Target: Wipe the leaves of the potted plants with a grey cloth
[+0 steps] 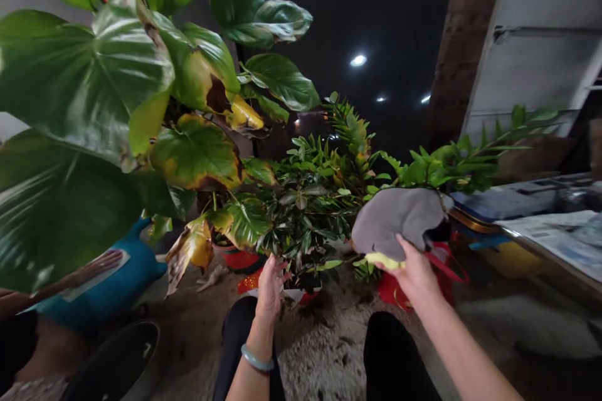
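Dark panel (pixel 338 19) behind, dim floor (pixel 197 332) below, and between them a crowd of foliage; a big-leaved plant (pixel 94 69) leans in from the left. A grey cloth (pixel 395 216) with a yellow lower edge is up off the floor in the right hand (pixel 414 269), thumb across its face and the grip narrow at its bottom; the left hand (pixel 270 285) is loosely spread, nothing seen in it, fingertips at the dark shrub (pixel 301 225), though contact cannot be told. From the left hand the cloth lies to the right and higher, well apart; the right hand is plainly the nearer. Its long axis runs mostly sideways, the right end slightly raised, the left end pointing toward the shrub; a red bag (pixel 395 291) stands beneath.
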Demonstrator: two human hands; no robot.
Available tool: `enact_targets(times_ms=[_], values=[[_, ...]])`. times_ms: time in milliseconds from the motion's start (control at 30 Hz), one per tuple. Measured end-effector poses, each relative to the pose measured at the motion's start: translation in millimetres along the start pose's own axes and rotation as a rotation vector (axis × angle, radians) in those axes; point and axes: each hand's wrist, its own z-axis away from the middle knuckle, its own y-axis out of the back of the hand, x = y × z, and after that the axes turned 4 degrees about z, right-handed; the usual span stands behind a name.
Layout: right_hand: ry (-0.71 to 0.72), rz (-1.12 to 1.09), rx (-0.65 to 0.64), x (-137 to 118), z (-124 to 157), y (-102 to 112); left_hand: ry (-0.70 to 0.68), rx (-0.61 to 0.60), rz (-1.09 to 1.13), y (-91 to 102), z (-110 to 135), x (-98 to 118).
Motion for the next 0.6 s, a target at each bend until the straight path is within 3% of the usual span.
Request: enact_targets(times_ms=[100,200,267,367,433,500,600], values=[[-0.44,0.009,-0.146,33.4,24.8,11.2,0.007,0.026,0.02,1.5,1.3,0.9],[-0.605,0.042,-0.211,46.2,52.7,22.9,-0.007,0.019,0.026,4.1,0.7,2.3],[-0.487,-0.004,-0.246,32.2,58.3,19.0,-0.001,-0.005,0.021,5.0,0.1,2.8],[-0.054,-0.142,-0.184,-4.4,42.4,-3.3,0.001,-0.01,0.021,4.1,0.2,2.9],[0.111,-0.185,-0.119,-20.4,24.5,-19.1,-0.006,-0.006,0.02,2.7,1.0,2.6],[0.046,-0.161,-0.118,-19.7,10.9,-27.5,-0.009,-0.007,0.02,2.0,1.9,2.5],[-0.269,-0.081,-0.156,7.7,11.5,-20.6,-0.007,0.021,0.027,3.5,1.4,3.1]])
